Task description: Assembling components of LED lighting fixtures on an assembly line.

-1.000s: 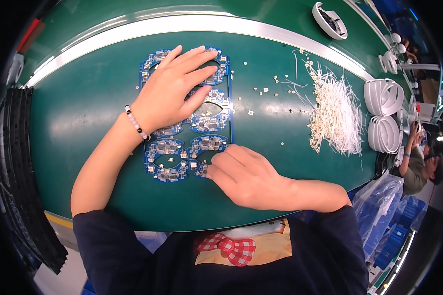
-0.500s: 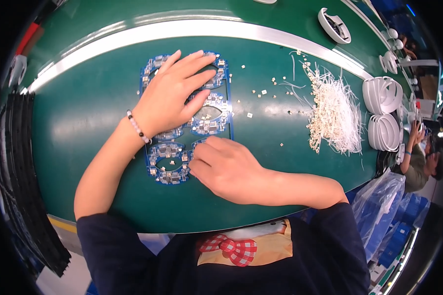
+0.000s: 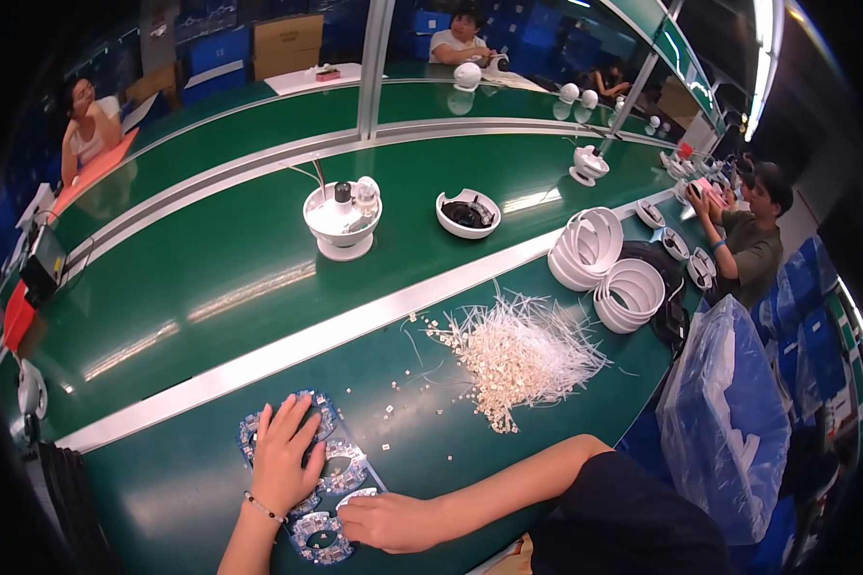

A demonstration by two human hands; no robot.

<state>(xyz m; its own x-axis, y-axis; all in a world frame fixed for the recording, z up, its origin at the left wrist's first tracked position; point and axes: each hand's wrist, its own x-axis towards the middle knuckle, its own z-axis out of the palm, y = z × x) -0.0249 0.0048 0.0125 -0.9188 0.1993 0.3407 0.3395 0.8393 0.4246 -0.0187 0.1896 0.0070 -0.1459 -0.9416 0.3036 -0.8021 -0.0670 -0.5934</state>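
A blue panel of ring-shaped circuit boards (image 3: 347, 476) lies on the green worktop. My left hand (image 3: 286, 458) rests on its upper left part, fingers spread and nothing held. At the panel's lower right, my right hand (image 3: 393, 522) has its fingers curled together against a board; whatever they pinch is hidden. Between and under the hands, parts of the panel are covered. Off to the right spreads a heap of thin white wires (image 3: 551, 350) with small cream connectors (image 3: 494, 369) at their ends. A few loose connectors (image 3: 386, 447) lie between panel and heap.
Stacked white rings (image 3: 585, 251) stand beyond the heap. Past a pale rail, a green belt carries a white bowl-shaped housing (image 3: 343, 235) and a white shell (image 3: 468, 213) with black inside. Clear plastic (image 3: 724, 412) drapes a blue bin at right. A co-worker (image 3: 759, 240) sits further along.
My view has tilted up and swung right, bringing the belt and several people into sight. Both hands stay at about the same places on the panel.
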